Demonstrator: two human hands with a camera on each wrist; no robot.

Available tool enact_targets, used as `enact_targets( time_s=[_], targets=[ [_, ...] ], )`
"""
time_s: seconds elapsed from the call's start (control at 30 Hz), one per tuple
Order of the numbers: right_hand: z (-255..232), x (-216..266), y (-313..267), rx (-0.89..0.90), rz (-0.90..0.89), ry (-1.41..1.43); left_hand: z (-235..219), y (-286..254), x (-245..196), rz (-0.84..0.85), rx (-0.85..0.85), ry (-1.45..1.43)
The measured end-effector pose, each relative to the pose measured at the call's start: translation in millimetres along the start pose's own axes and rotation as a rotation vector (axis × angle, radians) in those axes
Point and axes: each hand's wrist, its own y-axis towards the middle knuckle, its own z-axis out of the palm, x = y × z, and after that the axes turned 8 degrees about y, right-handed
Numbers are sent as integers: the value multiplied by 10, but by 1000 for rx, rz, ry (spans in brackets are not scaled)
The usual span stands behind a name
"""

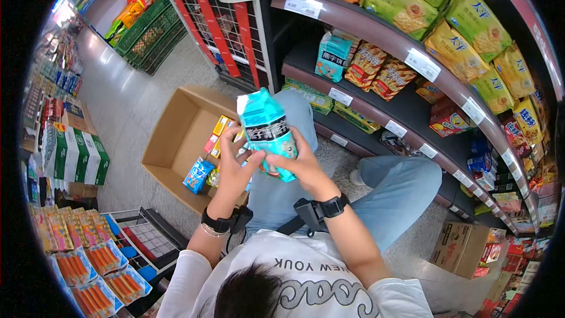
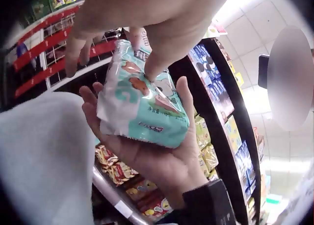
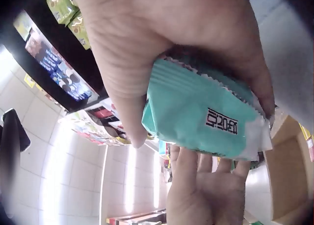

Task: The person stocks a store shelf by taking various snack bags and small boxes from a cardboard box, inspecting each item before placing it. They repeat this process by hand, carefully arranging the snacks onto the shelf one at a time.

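Observation:
A teal bag of biscuits point(image 1: 268, 132), with a black label band and a cartoon koala, is held above the person's lap. The right hand point(image 1: 303, 165) grips it along one side, thumb on the front; in the right wrist view its fingers curl round the crimped edge of the bag point(image 3: 201, 112). On the other side is the left hand point(image 1: 229, 168), its thumb tip on the bag and its fingers spread. From the left wrist, that left hand point(image 2: 147, 19) reaches over the bag, several fingers away from it. An open cardboard box point(image 1: 170, 135) with snack packets stands beside the legs.
Shelves of packaged snacks point(image 1: 406, 68) curve along the right, a similar teal bag point(image 1: 332, 56) among them. A wire rack point(image 1: 220, 29) stands ahead, with green crates point(image 1: 147, 35) beyond it. Another carton point(image 1: 459, 250) is at the lower right; sausage packs point(image 1: 97, 277) lie lower left.

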Motion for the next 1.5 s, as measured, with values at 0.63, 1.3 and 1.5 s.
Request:
enact_targets(
  time_s=[0.63,1.3,1.5],
  targets=[
    [-834,243,195,-136,-365,-421,594,693,-286,-182,314,-174],
    [-1043,469,1342,-411,-633,-859,1043,2161,-117,195,-35,463],
    [-1180,407,1578,-399,-639,-993,1044,2597,255,67,-58,500]
  ],
)
